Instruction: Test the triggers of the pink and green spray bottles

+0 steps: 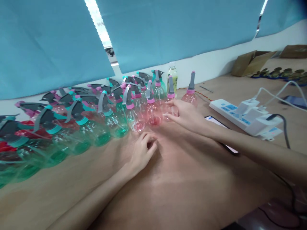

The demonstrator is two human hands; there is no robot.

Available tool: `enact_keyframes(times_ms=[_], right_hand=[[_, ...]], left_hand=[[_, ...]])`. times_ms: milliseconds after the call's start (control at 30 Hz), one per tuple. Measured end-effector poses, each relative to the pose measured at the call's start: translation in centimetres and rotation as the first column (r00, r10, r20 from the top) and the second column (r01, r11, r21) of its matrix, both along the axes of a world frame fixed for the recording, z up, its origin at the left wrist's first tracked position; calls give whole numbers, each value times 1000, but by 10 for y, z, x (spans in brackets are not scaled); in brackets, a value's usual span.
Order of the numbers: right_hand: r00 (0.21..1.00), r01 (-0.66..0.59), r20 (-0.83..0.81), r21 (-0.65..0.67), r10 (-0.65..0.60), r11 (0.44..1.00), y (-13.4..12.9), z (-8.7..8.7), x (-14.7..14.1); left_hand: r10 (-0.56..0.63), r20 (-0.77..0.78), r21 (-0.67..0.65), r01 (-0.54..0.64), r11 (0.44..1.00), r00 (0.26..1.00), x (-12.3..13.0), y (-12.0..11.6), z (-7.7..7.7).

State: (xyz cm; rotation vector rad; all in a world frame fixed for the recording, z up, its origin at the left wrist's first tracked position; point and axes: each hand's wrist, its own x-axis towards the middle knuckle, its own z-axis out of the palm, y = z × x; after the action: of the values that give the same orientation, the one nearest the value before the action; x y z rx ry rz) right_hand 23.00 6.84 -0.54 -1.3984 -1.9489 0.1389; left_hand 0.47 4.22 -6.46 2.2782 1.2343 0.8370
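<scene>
My right hand (183, 115) has its thumb and fingers around the body of a clear pink spray bottle (171, 92) with a grey trigger and pink collar. The hand hides part of that bottle. Resting on the table, my left hand (143, 150) is loosely curled with nothing in it. Just beyond it stand a clear spray bottle (136, 118) and a pink spray bottle (154, 111), both upright. Another pink spray bottle (190, 95) stands behind my right hand.
Rows of green spray bottles (92, 129) and pink ones fill the left side. A labelled drink bottle (173, 78) stands by the wall. To the right lie a phone (231, 145), a power strip (226, 111) with chargers, and a cardboard box (249, 64) farther back.
</scene>
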Motion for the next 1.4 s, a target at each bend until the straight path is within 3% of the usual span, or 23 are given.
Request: enact_keyframes(times_ms=[100,233,433,667,1000,1200,1400], right_hand=[[999,45,-6,45,-45,998,-8,0,27],[993,114,-37,81,-111,990,2,-7,44],[990,97,-103,-31,-99,995,27,-9,27],[965,248,-56,-141,-258,958,46,-8,7],[972,232,58,-89,-228,969,57,-15,7],[982,186,61,-78,-181,979,33,-21,13],[994,100,64,-108,-94,989,-30,-17,5]], left_hand=[[1,6,8,-1,1000,1000,3,4,0],[-1,46,23,0,1000,999,15,12,0],[-3,77,27,0,1000,997,33,19,-2],[1,98,8,-2,1000,995,34,17,-1],[-10,131,-3,10,1000,991,32,15,-3],[13,171,-22,-9,1000,985,30,9,-3],[57,287,-43,-47,998,956,28,-1,13]])
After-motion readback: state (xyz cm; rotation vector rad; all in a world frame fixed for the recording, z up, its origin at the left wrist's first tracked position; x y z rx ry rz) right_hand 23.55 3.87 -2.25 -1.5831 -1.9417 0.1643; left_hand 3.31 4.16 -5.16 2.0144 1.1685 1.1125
